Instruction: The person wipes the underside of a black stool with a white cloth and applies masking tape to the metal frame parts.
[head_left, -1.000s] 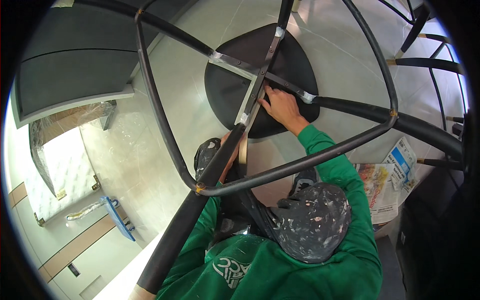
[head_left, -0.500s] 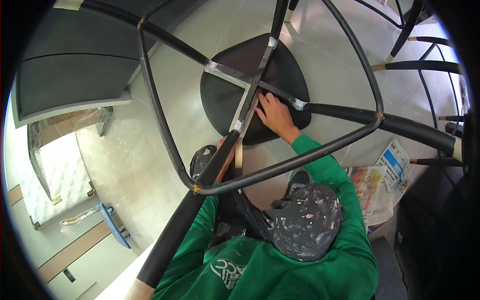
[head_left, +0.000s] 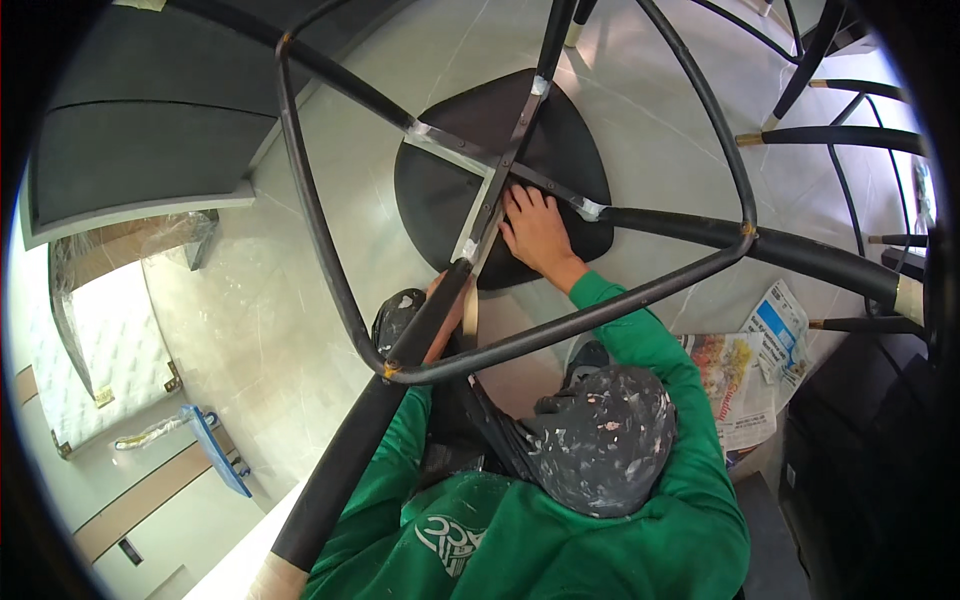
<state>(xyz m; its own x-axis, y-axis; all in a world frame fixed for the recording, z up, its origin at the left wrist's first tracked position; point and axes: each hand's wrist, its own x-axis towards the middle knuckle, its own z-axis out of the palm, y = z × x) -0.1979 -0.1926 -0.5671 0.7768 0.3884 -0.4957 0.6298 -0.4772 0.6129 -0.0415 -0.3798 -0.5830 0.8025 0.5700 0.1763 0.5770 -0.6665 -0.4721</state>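
bright room, soft sheen on the floor [head_left: 650, 130], black fisheye rim, straight edges bent

Reference: black chair seat [head_left: 573, 140]. Crossed metal bars [head_left: 507, 162] are seen over the seat. The right hand [head_left: 537, 232] is laid over the seat, fingers extended, fingertips by the bars' crossing. The left hand [head_left: 446, 328], partly hidden by a black leg [head_left: 365, 440], is held below the seat's near edge, beside a pale tape strip [head_left: 470, 312]. Newspaper [head_left: 728, 385] is seen right of and below the seat.
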